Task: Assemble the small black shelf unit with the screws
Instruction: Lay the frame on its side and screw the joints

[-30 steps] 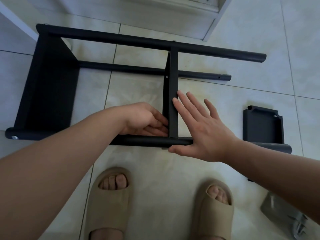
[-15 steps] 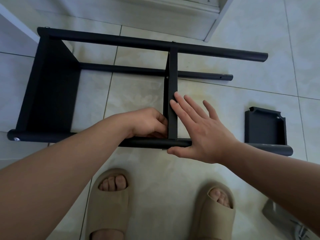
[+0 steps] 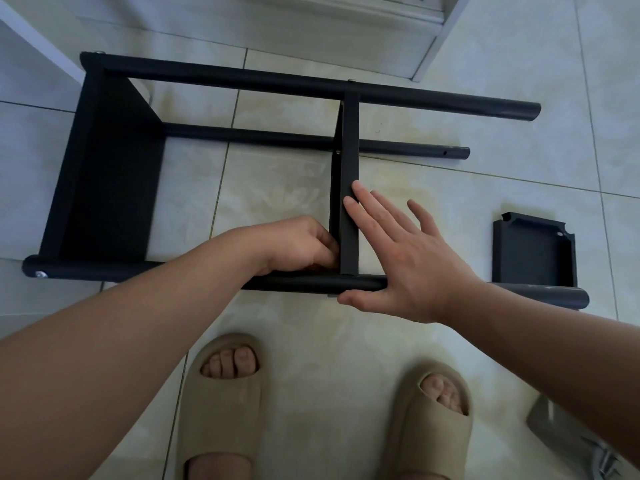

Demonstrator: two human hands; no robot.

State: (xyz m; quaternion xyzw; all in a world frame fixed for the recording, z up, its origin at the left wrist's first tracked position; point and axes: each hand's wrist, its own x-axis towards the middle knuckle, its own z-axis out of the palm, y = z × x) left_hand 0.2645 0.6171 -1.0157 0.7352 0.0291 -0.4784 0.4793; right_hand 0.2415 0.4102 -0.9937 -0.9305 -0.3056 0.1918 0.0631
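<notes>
The black shelf unit lies on its side on the tiled floor, its far pole (image 3: 277, 81) and near pole (image 3: 304, 283) joined by an end panel (image 3: 110, 174) at the left. A middle shelf panel (image 3: 348, 150) stands between the poles. My left hand (image 3: 294, 244) has its fingers curled against that panel's left side at the near corner; its fingertips are hidden. My right hand (image 3: 405, 258) lies flat, with straight fingers pressing the panel's right side and the thumb along the near pole. A screw head (image 3: 41, 274) shows at the near pole's left end.
A loose black shelf panel (image 3: 533, 254) lies on the floor at the right, behind the near pole's free end. A grey plastic bag (image 3: 571, 441) lies at the bottom right. My sandalled feet (image 3: 221, 410) stand close to the near pole. White furniture (image 3: 346, 29) borders the far side.
My left hand's fingers have curled in tighter against the middle panel's near corner. My right hand has stayed flat in almost the same place.
</notes>
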